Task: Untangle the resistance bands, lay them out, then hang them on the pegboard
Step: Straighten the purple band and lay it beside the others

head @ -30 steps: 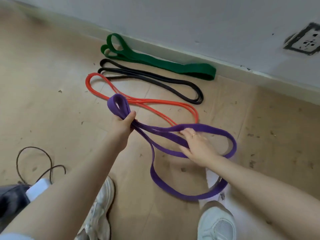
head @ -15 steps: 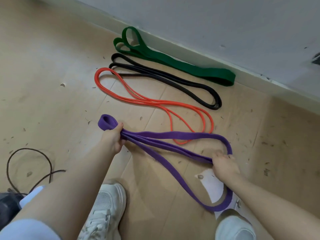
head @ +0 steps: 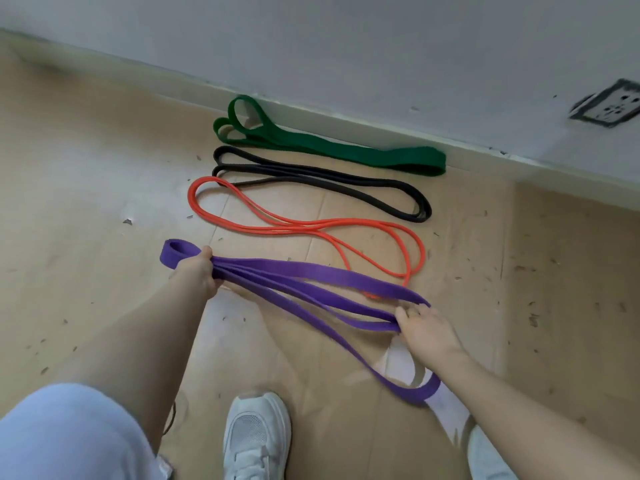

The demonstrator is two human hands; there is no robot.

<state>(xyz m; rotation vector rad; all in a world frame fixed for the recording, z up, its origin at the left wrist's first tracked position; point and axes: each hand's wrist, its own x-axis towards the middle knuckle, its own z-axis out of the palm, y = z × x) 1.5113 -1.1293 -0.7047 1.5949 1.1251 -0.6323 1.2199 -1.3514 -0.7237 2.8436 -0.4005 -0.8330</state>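
Note:
A purple resistance band [head: 311, 278] stretches low over the floor between my hands. My left hand [head: 197, 275] grips its bunched strands near the left end, where a small loop sticks out. My right hand [head: 424, 329] holds the strands at the right end, fingers curled round them, and one long loop sags toward my right foot. Beyond it an orange band [head: 304, 226], a black band [head: 322, 180] and a green band [head: 332, 150] lie in parallel rows on the floor. The purple band covers the orange band's near right tip.
The floor is covered in brown cardboard [head: 86, 202] with scattered debris. A white wall [head: 346, 46] with a baseboard runs behind the green band, and a wall socket [head: 609, 105] sits at the right. My white shoes [head: 256, 434] stand below the purple band.
Both hands moved apart and lowered the purple band toward the floor below the orange band. The strands are drawn out straighter than before.

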